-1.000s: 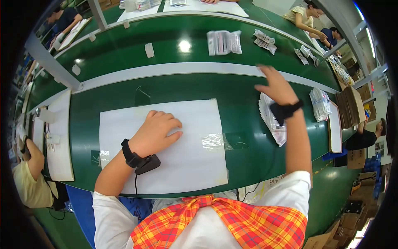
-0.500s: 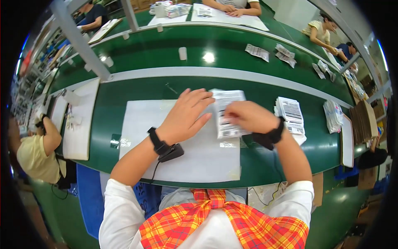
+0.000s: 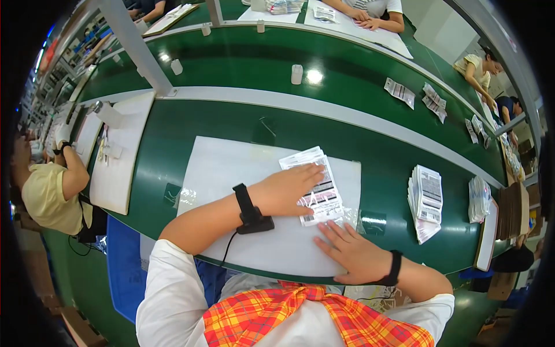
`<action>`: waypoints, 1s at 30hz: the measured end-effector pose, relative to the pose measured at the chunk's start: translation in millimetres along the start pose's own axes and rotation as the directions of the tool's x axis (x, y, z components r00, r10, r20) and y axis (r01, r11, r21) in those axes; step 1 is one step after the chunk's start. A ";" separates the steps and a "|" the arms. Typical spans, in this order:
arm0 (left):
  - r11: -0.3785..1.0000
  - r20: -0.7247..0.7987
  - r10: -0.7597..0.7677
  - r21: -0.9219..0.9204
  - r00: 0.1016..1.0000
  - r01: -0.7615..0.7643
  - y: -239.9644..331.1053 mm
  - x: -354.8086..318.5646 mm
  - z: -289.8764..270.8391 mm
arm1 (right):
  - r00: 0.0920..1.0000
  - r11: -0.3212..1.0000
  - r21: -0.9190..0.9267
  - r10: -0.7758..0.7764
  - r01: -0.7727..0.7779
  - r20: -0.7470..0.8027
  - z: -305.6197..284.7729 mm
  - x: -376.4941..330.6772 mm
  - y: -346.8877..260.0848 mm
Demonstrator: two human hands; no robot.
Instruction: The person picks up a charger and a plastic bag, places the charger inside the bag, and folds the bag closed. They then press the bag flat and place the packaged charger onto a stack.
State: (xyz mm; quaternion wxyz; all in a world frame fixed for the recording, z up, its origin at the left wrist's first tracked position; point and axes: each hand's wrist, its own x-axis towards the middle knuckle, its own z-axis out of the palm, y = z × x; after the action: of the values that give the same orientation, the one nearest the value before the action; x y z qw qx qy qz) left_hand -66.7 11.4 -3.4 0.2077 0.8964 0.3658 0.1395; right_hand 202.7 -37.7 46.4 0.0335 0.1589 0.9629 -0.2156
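Green table (image 3: 387, 191) w/ a white sheet (image 3: 219, 165) on it. L hand (image 3: 283, 188) lies flat, uncurled, on a few printed packets (image 3: 330, 196) on the sheet's R side. R hand (image 3: 361, 257) is spread, nothing in it, nr the packets. Packet pile (image 3: 429, 194) to R.

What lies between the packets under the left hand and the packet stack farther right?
The head view shows white sheet, then green tabletop with clear tape.

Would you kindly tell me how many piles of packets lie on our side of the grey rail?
3 visible: one pile under the left hand, another pile right of the white sheet, a third pile near the cardboard. More may hide at the edges.
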 end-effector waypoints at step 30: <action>0.968 -0.056 -0.177 0.169 0.983 0.184 21.9 28.0 14.8 | 0.698 0.687 0.727 0.524 -0.007 -0.489 -4.8 62.8 78.0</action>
State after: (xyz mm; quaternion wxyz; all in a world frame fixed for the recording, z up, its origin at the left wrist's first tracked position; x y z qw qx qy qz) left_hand -28.2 13.2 -3.1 0.1332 0.8711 0.4608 0.1059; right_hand 168.2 49.5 10.8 -0.3382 0.3745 0.7239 -0.4705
